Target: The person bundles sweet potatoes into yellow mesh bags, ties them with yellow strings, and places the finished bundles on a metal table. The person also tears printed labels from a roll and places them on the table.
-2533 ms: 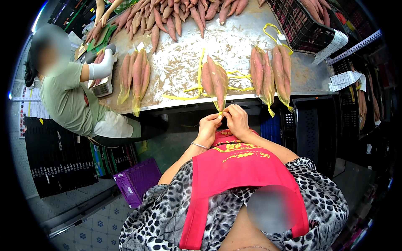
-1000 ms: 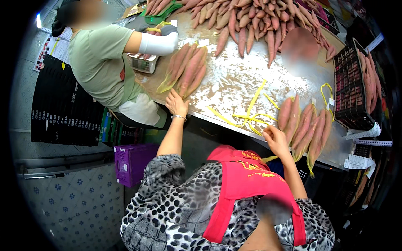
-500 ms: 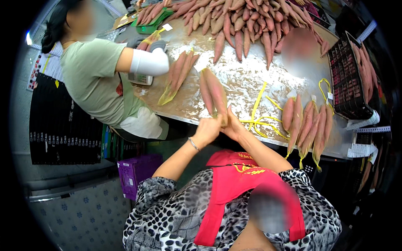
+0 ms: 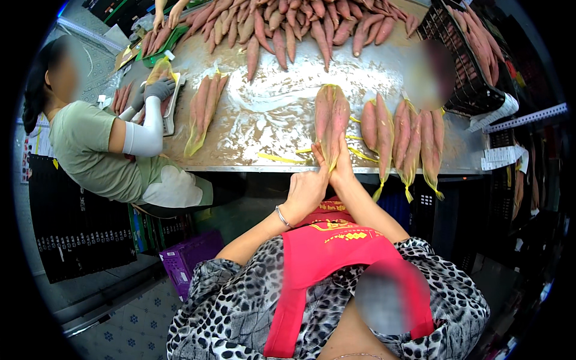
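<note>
Potatoes (image 4: 282, 48) are lying at the back of the table (image 4: 264, 123). Three bags (image 4: 405, 141) are lying at the right, before a crate (image 4: 470, 84).

Net bag (image 4: 333, 123), centre of frame: translucent yellow. Sweet potatoes (image 4: 279, 48), upper centre: dusky pink to brown. Apron (image 4: 312, 252), lower centre: red, yellow print. Blouse (image 4: 228, 312), bottom: black-and-white leopard spots. Crate (image 4: 192, 258), lower left: purple. Co-worker's shirt (image 4: 90, 144), left: pale green.

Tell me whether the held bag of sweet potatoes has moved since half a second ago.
Yes: the held bag has moved right along the table, closer to the black crate.
</note>
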Available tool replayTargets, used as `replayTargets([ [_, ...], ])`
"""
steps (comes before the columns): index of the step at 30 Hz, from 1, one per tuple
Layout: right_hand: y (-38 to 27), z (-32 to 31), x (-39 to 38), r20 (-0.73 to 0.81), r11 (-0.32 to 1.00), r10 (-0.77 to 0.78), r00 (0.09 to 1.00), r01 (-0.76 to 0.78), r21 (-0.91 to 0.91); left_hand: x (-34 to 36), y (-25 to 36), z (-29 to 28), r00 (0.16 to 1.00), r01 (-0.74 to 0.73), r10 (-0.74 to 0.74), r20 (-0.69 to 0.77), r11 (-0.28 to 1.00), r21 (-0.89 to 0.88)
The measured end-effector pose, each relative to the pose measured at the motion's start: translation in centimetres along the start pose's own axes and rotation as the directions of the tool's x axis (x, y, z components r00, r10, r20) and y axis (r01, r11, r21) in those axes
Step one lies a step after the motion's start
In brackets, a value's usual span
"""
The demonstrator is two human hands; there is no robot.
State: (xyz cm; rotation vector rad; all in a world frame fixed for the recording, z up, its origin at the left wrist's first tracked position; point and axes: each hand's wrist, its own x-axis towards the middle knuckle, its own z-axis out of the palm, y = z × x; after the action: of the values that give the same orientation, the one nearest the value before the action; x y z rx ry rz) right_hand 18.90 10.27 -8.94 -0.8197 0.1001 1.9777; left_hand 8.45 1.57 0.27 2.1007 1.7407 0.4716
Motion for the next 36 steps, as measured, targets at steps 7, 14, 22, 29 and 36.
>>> replayTargets([
  [7,-3.6,-6.1,-7.2,0.108,0.968,0.241,0.964,-0.247,0.047,-4.3,3.4,4.0,0.969,0.204,-0.153,0.194,0.938,-0.279],
  [14,-4.0,-11.2,-11.0,-0.088,0.656,0.402,0.911,-0.354,-0.666,-5.8,-2.1,11.5,0.805,0.586,-0.328,0.495,0.305,-0.751],
  [22,-4.3,-10.0,-13.0,0.319,-0.08,-0.023,0.947,0.316,-0.945,0.3,-0.7,13.3,0.809,0.542,0.035,0.586,-0.427,-0.724],
  [29,-6.4,-13.5,-11.2,0.182,0.06,-0.19,0.965,0.196,-0.979,-2.5,0.1,16.7,0.744,0.522,-0.292,0.601,-0.308,-0.795],
  [36,-3.8,-11.8,-7.8,0.209,-0.26,-0.222,0.952,0.149,-0.954,-3.5,0.7,19.0,0.823,0.546,-0.54,0.178,0.664,-0.51],
])
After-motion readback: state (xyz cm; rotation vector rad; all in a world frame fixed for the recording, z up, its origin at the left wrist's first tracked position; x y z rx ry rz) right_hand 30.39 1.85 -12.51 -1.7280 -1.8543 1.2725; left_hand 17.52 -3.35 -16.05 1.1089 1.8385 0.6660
